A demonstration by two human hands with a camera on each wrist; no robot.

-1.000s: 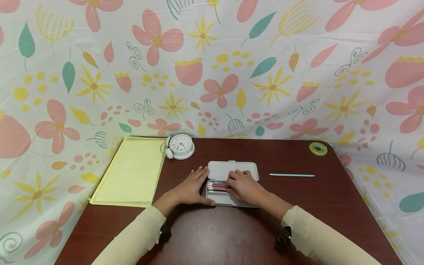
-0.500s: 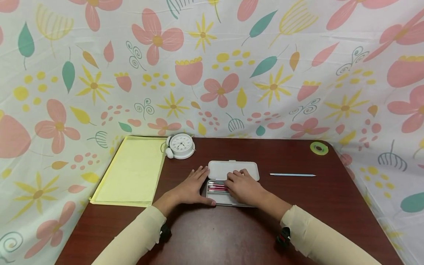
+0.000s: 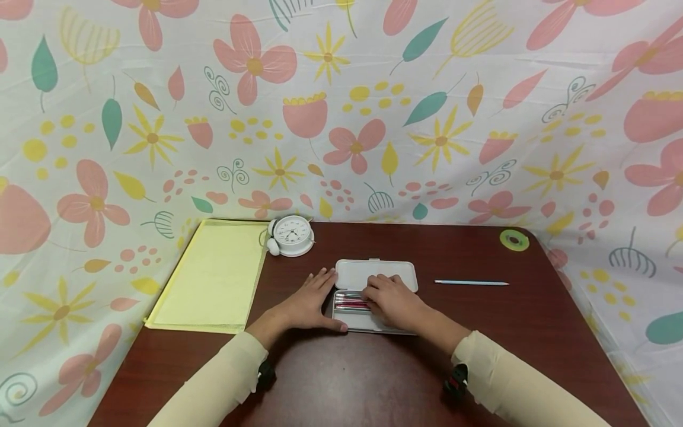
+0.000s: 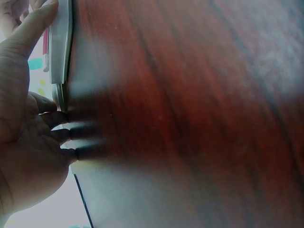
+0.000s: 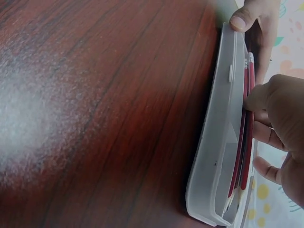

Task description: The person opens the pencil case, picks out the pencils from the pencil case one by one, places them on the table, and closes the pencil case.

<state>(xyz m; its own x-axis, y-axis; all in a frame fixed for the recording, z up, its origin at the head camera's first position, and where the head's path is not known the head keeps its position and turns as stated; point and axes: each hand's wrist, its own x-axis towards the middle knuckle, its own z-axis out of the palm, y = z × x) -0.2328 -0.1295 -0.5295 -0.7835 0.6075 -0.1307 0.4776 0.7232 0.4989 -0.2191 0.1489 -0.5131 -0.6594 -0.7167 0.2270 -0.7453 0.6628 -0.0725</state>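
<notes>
A white pencil case lies on the table with its lid folded back. Several pencils, some of them red, lie in its rear part. My left hand rests at the case's left end, fingers spread on the table and thumb on the front corner. Over the case, my right hand reaches in with bent fingers. In the right wrist view its thumb and fingers pinch a red pencil among the others; the pencils' right ends are hidden from the head view.
A light blue pencil lies on the table to the right. Near the back right corner is a green roll of tape. At the back left stand a white alarm clock and a yellow mesh pouch lying flat. A patterned cloth hangs behind.
The pencils have shifted and turned a little inside the case under my right hand's fingers. My left hand has stayed in place.
</notes>
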